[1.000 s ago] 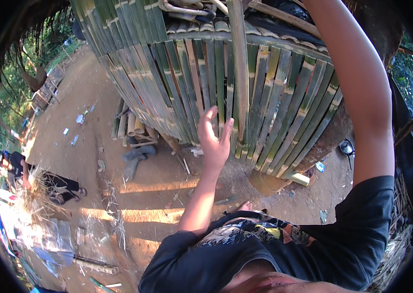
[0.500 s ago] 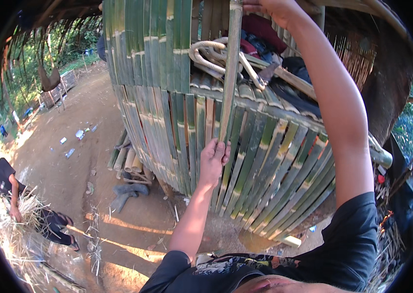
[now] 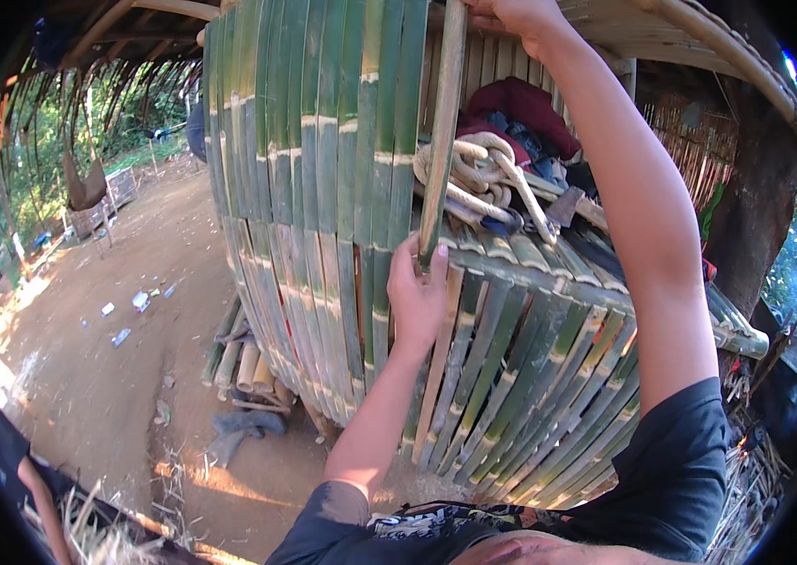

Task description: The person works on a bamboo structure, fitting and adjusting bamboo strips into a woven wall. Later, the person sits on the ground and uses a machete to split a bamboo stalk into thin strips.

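Note:
A long bamboo slat [image 3: 445,122] stands nearly upright against a wall of green split bamboo [image 3: 323,122]. My left hand [image 3: 417,299] grips its lower end, thumb on the right side and fingers on the left. My right hand [image 3: 521,21] reaches up to the slat's upper part, fingers closed at its edge; the top of that hand is cut off by the picture's edge. To the left of the slat are the fixed wall slats, with a gap between. Behind it, a coil of thick pale rope [image 3: 485,179] lies on a bamboo platform [image 3: 549,268].
Dark red cloth [image 3: 516,104] and other clothes are heaped on the platform. Cut bamboo poles [image 3: 246,365] and a grey cloth-like thing [image 3: 243,431] lie on the dirt ground below. Another person's arm [image 3: 48,513] shows at lower left beside straw. Litter [image 3: 139,301] is scattered farther off.
My left hand and the slat's lower end have risen to about the platform's edge. The view has shifted, and the person at left is now mostly out of the picture.

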A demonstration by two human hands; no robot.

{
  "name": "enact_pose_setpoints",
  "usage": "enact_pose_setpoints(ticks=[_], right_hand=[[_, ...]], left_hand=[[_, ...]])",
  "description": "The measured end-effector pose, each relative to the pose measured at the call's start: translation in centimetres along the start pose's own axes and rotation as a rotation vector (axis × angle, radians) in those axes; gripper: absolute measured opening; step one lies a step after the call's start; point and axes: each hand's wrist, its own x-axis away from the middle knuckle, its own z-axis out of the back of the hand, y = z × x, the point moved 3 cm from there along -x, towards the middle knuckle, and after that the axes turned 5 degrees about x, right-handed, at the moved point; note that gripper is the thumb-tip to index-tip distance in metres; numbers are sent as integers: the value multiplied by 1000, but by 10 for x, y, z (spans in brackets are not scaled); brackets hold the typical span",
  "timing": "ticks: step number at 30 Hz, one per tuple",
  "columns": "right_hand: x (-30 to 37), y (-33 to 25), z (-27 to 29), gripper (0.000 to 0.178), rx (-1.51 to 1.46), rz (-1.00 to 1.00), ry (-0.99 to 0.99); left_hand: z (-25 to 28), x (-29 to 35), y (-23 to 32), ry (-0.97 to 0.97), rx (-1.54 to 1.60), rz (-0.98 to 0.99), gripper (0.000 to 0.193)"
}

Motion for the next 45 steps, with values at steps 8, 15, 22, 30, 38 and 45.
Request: enact_pose_setpoints(ticks=[8, 15, 22, 30, 38, 45], right_hand=[[-36, 26, -35, 16, -47, -56, 65], [-54, 27, -18, 22, 41, 54, 26], [-28, 17, -60, 31, -50, 9, -45], [-22, 38, -45, 29, -36, 43, -27], [126, 56, -57, 69, 709, 611, -107], [169, 129, -35, 111, 1372, 487, -187]], left_hand=[[21, -25, -16, 103, -409, -429, 47], [6, -27, -18, 123, -343, -539, 49], [25, -24, -28, 210, -332, -473, 43], [27, -29, -20, -12, -70, -143, 29], [95, -6, -8, -124, 108, 80, 25], [114, 23, -6, -79, 283, 222, 30]])
